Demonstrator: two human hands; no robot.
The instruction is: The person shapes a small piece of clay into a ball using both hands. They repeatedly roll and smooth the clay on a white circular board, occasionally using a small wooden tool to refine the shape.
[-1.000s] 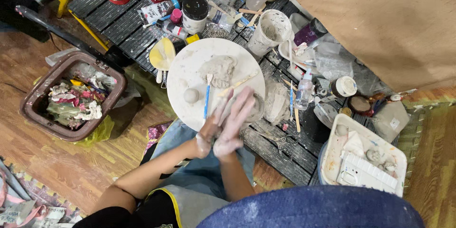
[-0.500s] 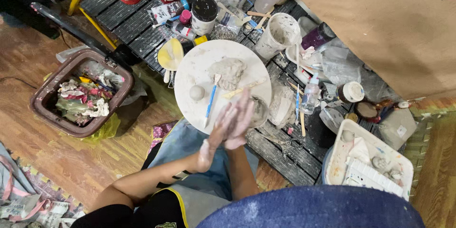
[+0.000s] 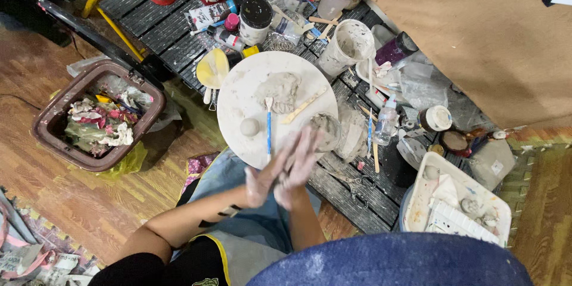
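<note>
- Across the last second the two palms stay pressed flat together, but they slide: the left hand (image 3: 260,182) now sits lower and nearer the body, while the right hand (image 3: 301,164) reaches further forward, fingers splayed over the near edge of the round white board (image 3: 238,92).
- That back-and-forth reads as rolling something between the palms, probably a bit of clay. Nothing shows between them, so I cannot tell what they clasp, if anything.
- Both hands are dusted pale grey, chalky and dry-looking.
- On the board, near its far side, lies a rough grey clay lump (image 3: 279,90), torn and uneven. A small smooth grey clay ball (image 3: 249,126) sits towards the board's left edge, apart from the lump.
- A blue-handled modelling tool (image 3: 269,128) lies between ball and hands; a pale wooden stick (image 3: 302,107) lies tilted just beside the lump.
- The board rests on the near edge of a dark slatted table (image 3: 149,15), paint-flecked and crowded.
- A clay-smeared white plastic cup (image 3: 345,47) stands beyond the board's far right side.
- On the wooden floor, left of the table, is a brown plastic bin (image 3: 53,122) of crumpled scraps.
</note>
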